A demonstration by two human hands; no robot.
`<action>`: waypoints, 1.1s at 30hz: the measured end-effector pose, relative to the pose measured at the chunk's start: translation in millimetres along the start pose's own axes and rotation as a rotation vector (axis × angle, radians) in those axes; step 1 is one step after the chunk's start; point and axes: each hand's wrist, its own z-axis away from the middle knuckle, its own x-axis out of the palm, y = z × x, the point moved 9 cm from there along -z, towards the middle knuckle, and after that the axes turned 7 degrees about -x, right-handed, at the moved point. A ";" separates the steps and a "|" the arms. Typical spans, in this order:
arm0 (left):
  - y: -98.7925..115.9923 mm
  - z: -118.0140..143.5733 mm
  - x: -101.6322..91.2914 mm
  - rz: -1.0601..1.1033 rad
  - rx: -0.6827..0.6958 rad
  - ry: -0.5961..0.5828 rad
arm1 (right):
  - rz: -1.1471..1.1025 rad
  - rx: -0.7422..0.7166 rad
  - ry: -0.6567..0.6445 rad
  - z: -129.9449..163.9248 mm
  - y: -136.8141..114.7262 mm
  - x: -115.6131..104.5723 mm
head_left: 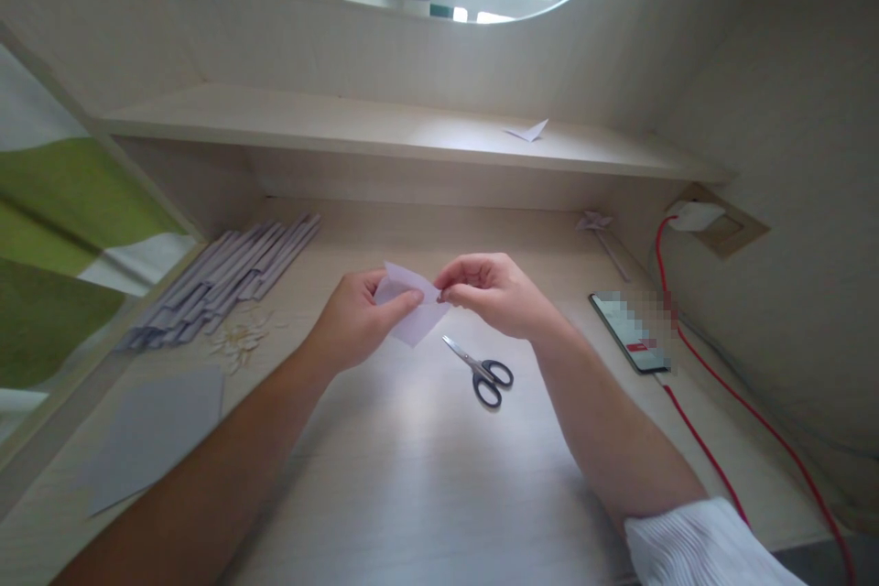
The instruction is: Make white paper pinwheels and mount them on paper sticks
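My left hand [363, 316] pinches a small white piece of paper [417, 322] between thumb and fingers, above the middle of the desk. The paper looks creased, with one corner pointing up. My right hand [491, 293] is closed at the paper's right edge, thumb and fingertips pressed together on its corner. Whether anything else is in that pinch is too small to tell. Just below the hands lies a pair of scissors [481, 373] with black handles, its blades pointing up and left toward the paper.
At left lie several rolled paper tubes [226, 279], small paper scraps [242, 341] and a flat paper stack [157, 430]. A phone [630, 334] and red cable [748, 412] lie right. A paper pinwheel [596, 222] sits behind; folded paper [528, 132] rests on the shelf [412, 124].
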 end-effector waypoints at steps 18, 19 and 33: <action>-11.4 -10.8 -3.6 0.006 -0.026 -0.055 | 0.286 0.095 -0.129 6.4 9.1 -4.2; -13.5 -12.3 -5.4 0.014 -0.034 -0.049 | 0.292 0.112 -0.146 7.2 10.2 -4.6; -20.7 -18.3 -11.6 0.102 -0.051 0.006 | 0.339 -0.059 0.054 4.4 -10.0 -21.7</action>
